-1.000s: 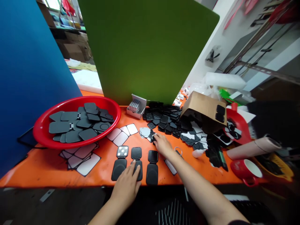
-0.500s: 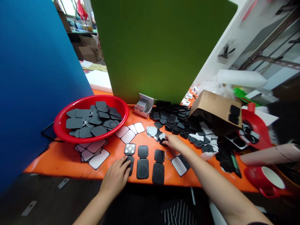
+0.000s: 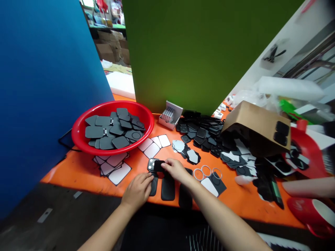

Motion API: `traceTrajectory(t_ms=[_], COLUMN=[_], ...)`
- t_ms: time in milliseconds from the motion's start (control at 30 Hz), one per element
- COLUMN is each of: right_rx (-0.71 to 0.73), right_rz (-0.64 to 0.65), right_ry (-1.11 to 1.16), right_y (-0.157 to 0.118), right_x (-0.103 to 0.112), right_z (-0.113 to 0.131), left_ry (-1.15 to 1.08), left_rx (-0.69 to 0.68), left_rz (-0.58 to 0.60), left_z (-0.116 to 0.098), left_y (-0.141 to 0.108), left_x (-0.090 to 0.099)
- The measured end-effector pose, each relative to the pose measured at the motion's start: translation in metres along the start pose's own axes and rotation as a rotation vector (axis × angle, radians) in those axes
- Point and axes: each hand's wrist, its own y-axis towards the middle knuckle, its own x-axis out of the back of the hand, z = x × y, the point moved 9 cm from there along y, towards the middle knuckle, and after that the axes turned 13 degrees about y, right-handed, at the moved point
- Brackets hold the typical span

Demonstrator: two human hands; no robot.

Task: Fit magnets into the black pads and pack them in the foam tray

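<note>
One mug's marking is illegible; right hand holds black pad.

Your left hand lies palm down, fingers together and directed far and right, its forearm rising from the near left. Your right hand is pinched at thumb and forefinger just beside it, on the far side, the bare forearm slanting in from the near right.

Three flat black pieces in a row, three pale rings, one oval red basin, one red mug
</note>
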Motion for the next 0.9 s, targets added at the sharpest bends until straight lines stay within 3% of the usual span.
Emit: traceTrajectory(t_ms=[200,900], right_rx=[-0.004,-0.021], right_rz=[-0.043,-0.072], right_ry=[-0.039,-0.257], right_y=[0.021,0.029], right_x=[-0.022,-0.024], right_z=[-0.007,-0.001], left_ry=[-0.005,-0.032], left_rx=[0.022,0.036], left_rz=[0.018,0.034], left_z=[0.002,0.004], left_y=[0.0,0.0], left_x=[-0.002,-0.002])
